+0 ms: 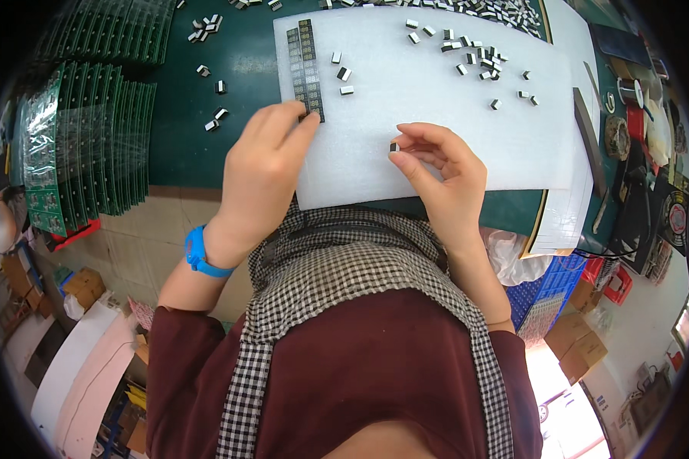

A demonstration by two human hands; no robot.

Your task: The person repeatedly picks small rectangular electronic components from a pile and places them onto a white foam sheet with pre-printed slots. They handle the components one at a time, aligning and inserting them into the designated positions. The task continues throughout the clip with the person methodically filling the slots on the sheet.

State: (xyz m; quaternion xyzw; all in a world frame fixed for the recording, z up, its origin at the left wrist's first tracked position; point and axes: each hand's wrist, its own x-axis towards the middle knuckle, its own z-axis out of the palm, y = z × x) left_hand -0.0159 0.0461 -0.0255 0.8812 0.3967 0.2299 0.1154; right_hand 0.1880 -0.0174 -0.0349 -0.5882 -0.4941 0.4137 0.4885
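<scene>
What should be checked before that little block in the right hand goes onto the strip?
1. Small block pinched in the right hand fingers: ok.
2. Left hand fingers pressing the near end of the dark strip: ok.
3. Strip lying flat on the white foam sheet: ok.
4. Block facing the correct way: cannot tell.
5. Spare loose blocks on the sheet: ok.

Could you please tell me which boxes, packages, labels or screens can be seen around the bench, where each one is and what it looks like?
Cardboard boxes: lower right on the floor, brown, rectangular, stacked.
Cardboard boxes: lower left below the bench, small, brown.
Blue crate: right of the person, under the bench edge, perforated plastic.
Clear plastic bag: on that crate, crumpled.
Screen: far right edge, small, bright, too distorted to describe further.
</scene>
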